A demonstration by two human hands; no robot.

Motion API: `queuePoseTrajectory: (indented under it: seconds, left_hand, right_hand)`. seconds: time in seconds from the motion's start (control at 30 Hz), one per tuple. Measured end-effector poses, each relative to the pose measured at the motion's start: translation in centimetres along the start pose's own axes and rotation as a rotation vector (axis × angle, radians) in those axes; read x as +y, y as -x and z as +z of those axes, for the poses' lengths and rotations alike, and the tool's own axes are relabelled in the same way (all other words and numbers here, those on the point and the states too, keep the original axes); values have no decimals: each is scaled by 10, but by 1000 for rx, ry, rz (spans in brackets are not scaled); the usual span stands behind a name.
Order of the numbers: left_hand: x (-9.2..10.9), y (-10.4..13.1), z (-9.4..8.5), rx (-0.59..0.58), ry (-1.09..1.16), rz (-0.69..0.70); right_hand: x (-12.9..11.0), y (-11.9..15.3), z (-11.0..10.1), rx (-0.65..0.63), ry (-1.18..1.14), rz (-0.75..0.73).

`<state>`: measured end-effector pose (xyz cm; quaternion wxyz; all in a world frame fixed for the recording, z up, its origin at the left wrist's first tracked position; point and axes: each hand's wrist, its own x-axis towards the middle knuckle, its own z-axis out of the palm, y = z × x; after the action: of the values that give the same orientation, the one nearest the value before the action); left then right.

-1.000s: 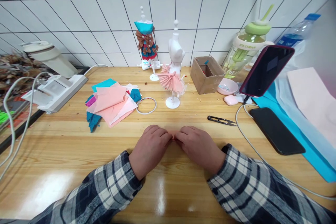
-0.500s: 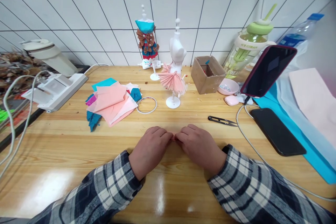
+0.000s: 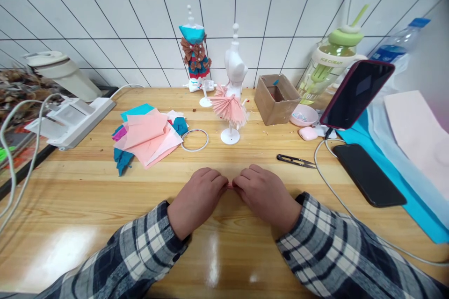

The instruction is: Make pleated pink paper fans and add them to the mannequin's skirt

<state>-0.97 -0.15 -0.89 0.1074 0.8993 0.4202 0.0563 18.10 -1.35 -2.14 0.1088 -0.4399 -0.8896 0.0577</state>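
Observation:
My left hand and my right hand meet low over the wooden table, fingers closed on a narrow pink paper strip. Only a short bit of it shows between the fingertips; the rest is hidden under the hands. Beyond them stands a white mannequin wearing a pleated pink paper skirt. A pile of pink paper, with blue and magenta scraps, lies to the left beside a thin ring. Black thread snips rest to the right of my hands.
At the back, a second mannequin wears blue and brown paper. Rightward are a cardboard box, a pink bowl, a drink bottle, a propped phone, and a flat phone beside a cable. A power strip sits left.
My left hand has shifted slightly left, away from the right, so a little more of the pink strip shows between them. Both hands still grip it.

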Motion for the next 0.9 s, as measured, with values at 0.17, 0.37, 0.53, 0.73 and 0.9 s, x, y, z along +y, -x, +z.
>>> queuePoseTrajectory:
  seconds: [0.17,0.37,0.53,0.73,0.9]
  left_hand:
    - [1,-1,-1,7,-38,-35]
    - [-1,1,-3,24,-58,-22]
    - [-2,1,-2,17,-20,18]
    - [0,3,0,42,-18,51]
    - [1,2,-2,36,21,70]
  right_hand:
    - [-1,-2,-1,9,-4,12]
    - [-4,0,-8,9,-73,45]
    - [-9,1,-12,71,-183,83]
    - [-6,0,-8,16,-107,96]
    - [-2,0,-7,15,-101,81]
